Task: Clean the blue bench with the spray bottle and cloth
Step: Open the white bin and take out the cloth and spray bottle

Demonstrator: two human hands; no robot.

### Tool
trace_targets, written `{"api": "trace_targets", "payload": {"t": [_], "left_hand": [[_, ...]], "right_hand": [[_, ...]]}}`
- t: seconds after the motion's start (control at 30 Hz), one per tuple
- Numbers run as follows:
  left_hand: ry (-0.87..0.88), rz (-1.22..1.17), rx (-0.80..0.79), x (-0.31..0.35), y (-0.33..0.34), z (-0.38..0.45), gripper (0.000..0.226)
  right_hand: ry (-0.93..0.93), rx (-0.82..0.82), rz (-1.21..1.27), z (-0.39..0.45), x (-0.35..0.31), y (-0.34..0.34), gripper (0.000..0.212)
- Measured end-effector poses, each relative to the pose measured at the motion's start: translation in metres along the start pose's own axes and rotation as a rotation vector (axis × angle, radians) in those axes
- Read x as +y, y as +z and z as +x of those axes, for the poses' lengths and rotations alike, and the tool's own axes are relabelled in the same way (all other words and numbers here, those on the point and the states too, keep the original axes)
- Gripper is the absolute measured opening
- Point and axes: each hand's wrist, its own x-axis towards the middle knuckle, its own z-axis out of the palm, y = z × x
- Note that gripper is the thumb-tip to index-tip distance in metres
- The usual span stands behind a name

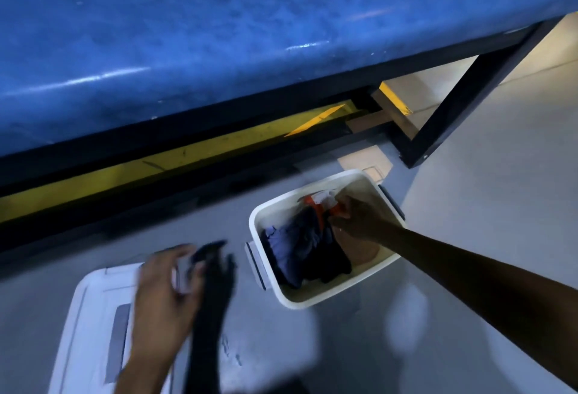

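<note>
While the blue bench [219, 34] fills the frame from 9 to 2 o'clock on its black frame [463, 93], a white bin [312, 301] sits on the grey floor [484, 206] near 5 o'clock. Inside it the right hand [359, 218] curls its fingers around the orange-and-white spray bottle top [319, 203] (beside dark cloths [300, 246]). At 7 o'clock the blurred left hand [165, 296] pinches a dark cloth [212, 293] over a white lid [93, 325].
</note>
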Motion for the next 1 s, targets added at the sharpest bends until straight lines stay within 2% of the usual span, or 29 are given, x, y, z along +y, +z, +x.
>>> {"api": "trace_targets", "payload": {"t": [0.07,0.1,0.2,0.27,0.33,0.4,0.5,0.6,0.67,0.77,0.8,0.87,0.93,1.0], "left_hand": [[0.190,-0.087,-0.230,0.060,0.020,0.013,0.028],[0.280,-0.042,-0.323,0.080,0.037,0.020,0.032],[0.290,0.132,-0.647,0.120,0.094,0.039,0.065],[0.353,0.226,-0.759,0.133,0.129,0.049,0.092],[0.396,0.304,-0.827,0.136,0.163,0.053,0.105],[0.472,0.443,-0.818,0.131,0.192,0.050,0.103],[0.598,0.705,-0.755,0.122,0.221,0.044,0.075],[0.646,0.729,-0.712,0.127,0.223,0.044,0.059],[0.602,0.555,-0.697,0.132,0.207,0.042,0.054],[0.406,0.054,-0.631,0.136,0.155,0.034,0.050],[0.332,-0.111,-0.580,0.139,0.128,0.031,0.048],[0.283,-0.250,-0.434,0.139,0.073,0.026,0.052],[0.161,-0.468,-0.319,0.121,0.020,0.022,0.053],[0.030,-0.603,-0.133,0.089,-0.028,0.020,0.047]], "right_hand": [[0.013,-0.021,0.025,-0.013,-0.023,-0.012,0.049],[0.000,-0.009,0.059,-0.020,-0.029,-0.020,0.039],[-0.022,0.067,0.145,-0.041,-0.038,-0.051,0.035],[-0.015,0.123,0.195,-0.052,-0.035,-0.070,0.034],[-0.047,0.166,0.275,-0.060,-0.041,-0.093,0.030],[-0.084,0.206,0.326,-0.064,-0.046,-0.111,0.030],[-0.036,0.254,0.426,-0.066,-0.052,-0.131,0.030],[-0.026,0.283,0.501,-0.064,-0.058,-0.142,0.036],[-0.025,0.280,0.618,-0.063,-0.062,-0.148,0.042],[-0.029,0.296,0.739,-0.064,-0.073,-0.156,0.043],[-0.045,0.300,0.754,-0.065,-0.081,-0.157,0.042],[-0.077,0.305,0.752,-0.066,-0.096,-0.157,0.038],[-0.123,0.285,0.739,-0.069,-0.116,-0.155,0.036],[-0.192,0.226,0.713,-0.073,-0.140,-0.150,0.035]]}}
